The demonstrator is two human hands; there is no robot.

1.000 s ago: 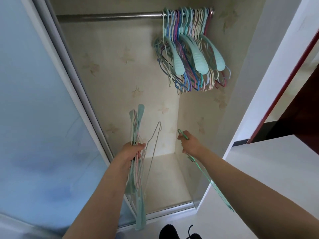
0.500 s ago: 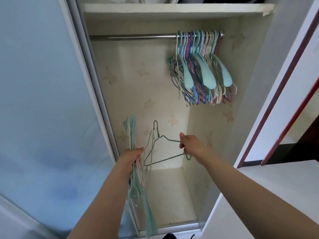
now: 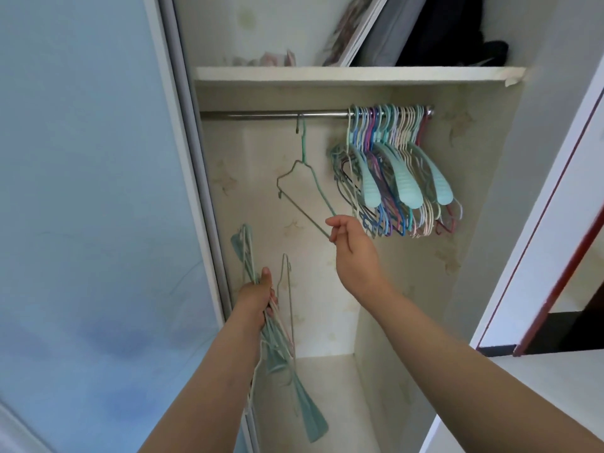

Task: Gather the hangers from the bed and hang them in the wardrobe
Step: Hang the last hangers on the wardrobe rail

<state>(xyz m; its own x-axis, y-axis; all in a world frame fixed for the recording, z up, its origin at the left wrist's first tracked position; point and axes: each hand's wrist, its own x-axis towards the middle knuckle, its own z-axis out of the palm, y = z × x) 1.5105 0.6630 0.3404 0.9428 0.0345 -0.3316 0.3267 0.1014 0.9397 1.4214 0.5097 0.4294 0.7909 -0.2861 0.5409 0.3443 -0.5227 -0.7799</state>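
Nearest to me, I am seeing my left hand gripping a bundle of hangers, its fingers curled round the middle of the stack so the pale green and white ends are sticking up above the fist and trailing down below it toward the wardrobe floor. One thin wire hook from that bundle is standing up just to the right of those fingers. A little farther in and higher, I am watching my right hand reaching up, its fingers pinching the lower corner of a single green wire hanger. That hanger is tilting up and to the left from the pinch, and its hook is sitting over the metal rail, well left of the rest. Beyond and to the right of the right fingers, a packed row of hung hangers is crowding the right end of the same rail, blue, purple, white and red wire ones mixed with three broad pale green plastic ones. Left of both hands, the sliding door is filling the side of the view. Above the rail, farthest from my fingers, a shelf is carrying a slanted framed picture and some dark bundled things I cannot make out.
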